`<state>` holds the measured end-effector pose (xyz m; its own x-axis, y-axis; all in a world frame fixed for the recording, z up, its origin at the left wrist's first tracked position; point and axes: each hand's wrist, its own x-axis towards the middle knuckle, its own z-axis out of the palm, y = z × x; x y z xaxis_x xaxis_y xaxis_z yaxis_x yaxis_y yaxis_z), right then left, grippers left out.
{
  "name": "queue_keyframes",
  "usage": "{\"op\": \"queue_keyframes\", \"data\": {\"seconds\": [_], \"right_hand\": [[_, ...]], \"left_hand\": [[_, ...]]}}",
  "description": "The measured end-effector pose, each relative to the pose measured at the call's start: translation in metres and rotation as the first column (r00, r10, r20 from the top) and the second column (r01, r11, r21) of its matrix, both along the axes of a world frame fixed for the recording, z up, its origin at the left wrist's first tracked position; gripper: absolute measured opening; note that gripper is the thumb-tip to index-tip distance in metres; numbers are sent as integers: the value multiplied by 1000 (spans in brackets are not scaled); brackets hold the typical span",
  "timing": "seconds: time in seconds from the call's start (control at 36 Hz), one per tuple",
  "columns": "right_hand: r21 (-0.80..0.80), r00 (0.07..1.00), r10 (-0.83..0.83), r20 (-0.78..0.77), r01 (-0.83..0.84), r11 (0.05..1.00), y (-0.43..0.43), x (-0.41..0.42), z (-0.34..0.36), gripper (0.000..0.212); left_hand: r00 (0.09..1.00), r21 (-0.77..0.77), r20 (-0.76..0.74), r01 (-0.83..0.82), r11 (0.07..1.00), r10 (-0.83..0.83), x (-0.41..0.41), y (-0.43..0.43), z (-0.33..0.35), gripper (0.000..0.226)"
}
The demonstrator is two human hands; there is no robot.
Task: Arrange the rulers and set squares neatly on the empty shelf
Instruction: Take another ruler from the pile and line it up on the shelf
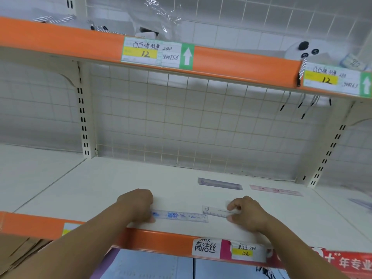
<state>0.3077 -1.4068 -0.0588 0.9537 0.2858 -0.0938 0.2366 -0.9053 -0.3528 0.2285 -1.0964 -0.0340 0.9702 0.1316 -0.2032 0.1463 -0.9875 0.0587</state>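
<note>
A clear ruler with blue print (181,216) lies flat near the front edge of the white shelf (120,184). My left hand (137,204) pinches its left end with curled fingers. A second clear ruler (215,212) lies just right of it, and my right hand (246,213) pinches its right end between thumb and fingers. Farther back on the shelf lie a purple ruler (220,184) and a pink ruler (275,190), end to end with a gap between them.
An orange-edged upper shelf (60,43) with price labels hangs overhead. A wire grid back panel (181,121) closes the rear, with hooks at upper right. Slotted uprights stand at left (83,117) and right (330,150). Another item (362,204) lies at the far right edge.
</note>
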Motion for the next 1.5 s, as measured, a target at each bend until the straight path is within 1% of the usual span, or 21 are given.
{"op": "queue_keyframes", "data": {"seconds": [0.25,0.42,0.47,0.53,0.61,0.72,0.78,0.83,0.89,0.94,1.03,1.14,1.22,1.36,1.5], "right_hand": [[18,1000,12,15,-13,1000,1,0,0,28],[-11,1000,26,-6,-26,1000,3,1,1,25],[-37,999,40,-8,-40,999,5,1,2,21],[-60,999,51,-14,-52,997,6,2,3,15],[-81,998,53,-23,-55,995,7,3,3,16],[-85,999,40,-32,-43,995,8,3,4,27],[-75,999,40,-24,-41,996,8,3,3,26],[-67,999,37,-20,-38,997,7,3,1,18],[-61,999,39,-33,-41,997,7,3,1,21],[-52,999,45,-31,-46,998,6,4,1,20],[-46,998,54,-21,-54,997,6,5,1,16],[-34,999,49,20,-49,998,5,8,-1,26],[-42,998,56,9,-56,998,5,10,-3,25],[-95,999,45,-12,-46,994,9,17,-6,38],[-129,997,78,2,-77,989,15,20,3,34]], "left_hand": [[993,49,-89,-79,996,83,-1,18,1,58],[987,69,-119,-105,992,112,2,25,1,65],[987,72,-117,-103,992,111,2,24,2,65],[987,78,-116,-98,992,107,2,22,3,63],[988,89,-120,-88,992,99,3,21,4,55],[990,107,-112,-77,991,89,5,21,3,52],[989,115,-115,-76,991,89,6,22,2,53],[987,125,-124,-85,989,100,7,23,2,55],[984,142,-128,-106,984,124,6,24,3,62],[980,147,-136,-126,981,146,4,25,3,68],[980,144,-137,-127,981,147,3,26,3,69],[981,150,-129,-127,981,147,4,25,3,71],[981,157,-132,-123,980,144,3,24,4,71],[979,160,-150,-115,980,139,5,23,5,69],[980,183,-158,-92,979,122,6,20,8,69]]}}
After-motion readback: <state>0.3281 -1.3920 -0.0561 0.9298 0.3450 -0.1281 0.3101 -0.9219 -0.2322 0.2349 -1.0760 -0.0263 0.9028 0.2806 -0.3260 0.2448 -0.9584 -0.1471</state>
